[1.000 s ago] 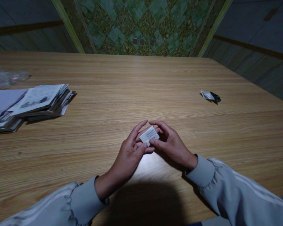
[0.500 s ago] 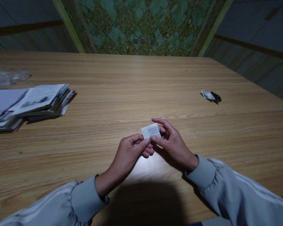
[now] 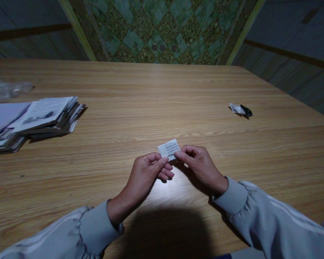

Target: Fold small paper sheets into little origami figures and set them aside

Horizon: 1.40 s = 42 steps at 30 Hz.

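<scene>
A small folded piece of paper (image 3: 167, 147), white with rows of dark print, is held above the table between my two hands. My left hand (image 3: 148, 171) pinches its lower left edge between thumb and fingers, the other fingers curled beneath. At the paper's lower right corner, my right hand (image 3: 199, 162) grips with thumb and index finger. The print is too small to read, and the paper's underside is hidden.
Stacked papers and booklets (image 3: 48, 115) lie on the wooden table (image 3: 140, 97) at the left, with crumpled clear plastic (image 3: 10, 90) behind them. A small folded black-and-white paper piece (image 3: 241, 110) rests at the right. A patterned green wall (image 3: 162, 25) stands beyond.
My right index finger has come down from its raised position and closed on the paper's right side. Paper and left hand have shifted slightly left.
</scene>
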Tool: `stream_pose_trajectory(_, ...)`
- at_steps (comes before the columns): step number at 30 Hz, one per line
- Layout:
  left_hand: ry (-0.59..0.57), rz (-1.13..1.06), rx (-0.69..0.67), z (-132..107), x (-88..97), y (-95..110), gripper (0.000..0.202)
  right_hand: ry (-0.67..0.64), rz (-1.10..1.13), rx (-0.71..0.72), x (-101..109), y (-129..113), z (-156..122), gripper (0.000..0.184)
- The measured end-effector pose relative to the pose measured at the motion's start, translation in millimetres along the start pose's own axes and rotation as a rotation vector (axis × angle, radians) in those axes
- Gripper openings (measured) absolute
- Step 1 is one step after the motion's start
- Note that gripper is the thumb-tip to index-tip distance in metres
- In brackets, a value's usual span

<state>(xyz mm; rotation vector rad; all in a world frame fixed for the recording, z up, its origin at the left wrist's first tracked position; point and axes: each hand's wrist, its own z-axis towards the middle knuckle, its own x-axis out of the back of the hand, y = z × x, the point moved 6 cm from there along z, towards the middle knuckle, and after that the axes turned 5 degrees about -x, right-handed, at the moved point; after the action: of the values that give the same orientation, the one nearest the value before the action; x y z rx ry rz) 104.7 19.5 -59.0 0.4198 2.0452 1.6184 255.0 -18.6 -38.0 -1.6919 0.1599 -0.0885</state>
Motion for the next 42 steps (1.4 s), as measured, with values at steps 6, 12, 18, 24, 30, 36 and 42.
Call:
stream_pose_trajectory(6, 0.006, 0.009, -0.012, -2.5, -0.3, -0.7, 0.032, -0.006, 0.022, 0.068, 0.1, -4.8, -0.1, 0.024)
stream_pose_trajectory(12, -0.053, 0.084, -0.093, -2.0, -5.2, 9.5, 0.030, -0.022, -0.066, 0.116, 3.5, -10.1, -1.1, 0.024)
stream_pose_trajectory(18, 0.062, 0.351, -0.298, -2.5, 2.6, 31.9, 0.019, -0.125, -0.302, 0.170, -7.8, -14.3, -6.5, 0.027)
stream_pose_trajectory(24, 0.034, 0.161, -0.196, 0.3, 4.7, 17.4, 0.022, -0.194, -0.287, 0.116, -13.8, -9.1, -7.1, 0.034)
stream_pose_trajectory(30, 0.047, 0.057, -0.148, 3.8, 6.8, 13.4, 0.022, -0.187, -0.182, 0.062, -10.6, -6.7, -5.6, 0.030)
stream_pose_trajectory(36, 0.100, 0.082, -0.195, 4.2, 9.9, 19.0, 0.019, -0.188, -0.187, 0.055, -8.9, -6.7, -5.9, 0.028)
stream_pose_trajectory(42, 0.099, 0.108, -0.224, 2.7, 9.1, 17.6, 0.022, -0.179, -0.171, 0.074, -11.7, -6.7, -6.9, 0.028)
